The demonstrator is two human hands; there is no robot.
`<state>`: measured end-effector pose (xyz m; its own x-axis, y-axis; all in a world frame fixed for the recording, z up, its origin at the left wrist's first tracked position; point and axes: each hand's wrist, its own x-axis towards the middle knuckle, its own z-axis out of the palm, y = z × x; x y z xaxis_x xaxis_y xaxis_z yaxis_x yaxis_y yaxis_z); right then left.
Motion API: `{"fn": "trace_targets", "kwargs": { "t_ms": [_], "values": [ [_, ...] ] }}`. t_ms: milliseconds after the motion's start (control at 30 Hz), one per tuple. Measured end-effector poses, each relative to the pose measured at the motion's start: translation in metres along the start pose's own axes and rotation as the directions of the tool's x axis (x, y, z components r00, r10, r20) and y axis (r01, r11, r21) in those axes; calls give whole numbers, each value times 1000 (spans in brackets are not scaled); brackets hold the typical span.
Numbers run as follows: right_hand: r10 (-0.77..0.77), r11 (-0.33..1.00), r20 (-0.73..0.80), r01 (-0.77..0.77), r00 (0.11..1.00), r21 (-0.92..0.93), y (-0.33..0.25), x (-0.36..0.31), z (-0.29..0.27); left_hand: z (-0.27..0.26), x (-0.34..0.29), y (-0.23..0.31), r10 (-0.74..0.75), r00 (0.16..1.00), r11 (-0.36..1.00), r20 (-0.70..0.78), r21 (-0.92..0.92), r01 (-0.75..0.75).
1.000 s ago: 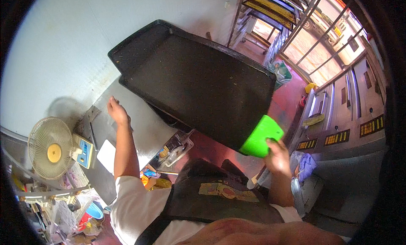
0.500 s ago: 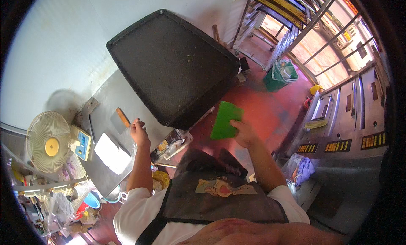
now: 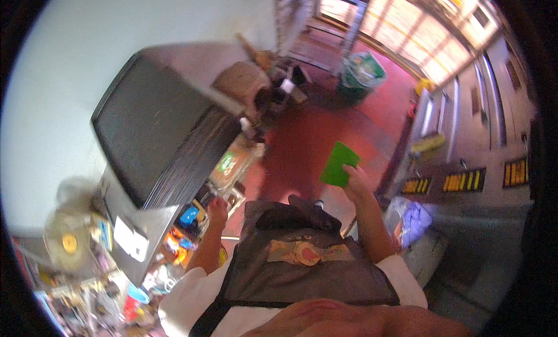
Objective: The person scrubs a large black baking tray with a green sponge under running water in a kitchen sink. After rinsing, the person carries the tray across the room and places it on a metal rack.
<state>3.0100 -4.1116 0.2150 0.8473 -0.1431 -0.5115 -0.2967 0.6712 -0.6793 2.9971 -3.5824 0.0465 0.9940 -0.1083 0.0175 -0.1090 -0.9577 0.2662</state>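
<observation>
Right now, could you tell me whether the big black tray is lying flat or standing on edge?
Lying flat. The black tray rests on top of a stack of trays on the metal counter, its broad face up. Neither hand touches it.

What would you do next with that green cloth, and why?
Probably bring the green cloth over to the stack of dark trays. The right hand holds it out over the red floor, away from the stack, while the left hand, empty, is just below the stack's edge.

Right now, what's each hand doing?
Left hand: low by the counter, grip cannot be told.
Right hand: closed on a green card.
</observation>
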Motion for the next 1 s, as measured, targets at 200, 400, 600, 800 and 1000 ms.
{"fn": "trace_targets", "kwargs": {
  "t_ms": [200, 400, 600, 800, 1000],
  "values": [
    [-45, 999, -149, 44, 988, -10, -115, 29, -116, 45, 55, 133, -338, 583, 580, 739, -324, 747],
    [-88, 987, -267, 120, 960, 105, -192, 83, -215, 137, 72, 141, -330, 431, 412, 840, -283, 866],
    [-38, 997, -402, 64, 915, 52, -237, 168, -325, 182, 235, 257, -328, 249, 218, 911, -183, 958],
    [-141, 910, -798, -241, 586, -338, -270, 207, -501, 202, 475, 440, -141, 489, 431, 861, -392, 813],
    [-90, 863, -887, -409, 453, -297, -286, 210, -591, 197, 616, 604, -47, 656, 424, 753, -580, 696]
  ]
}}
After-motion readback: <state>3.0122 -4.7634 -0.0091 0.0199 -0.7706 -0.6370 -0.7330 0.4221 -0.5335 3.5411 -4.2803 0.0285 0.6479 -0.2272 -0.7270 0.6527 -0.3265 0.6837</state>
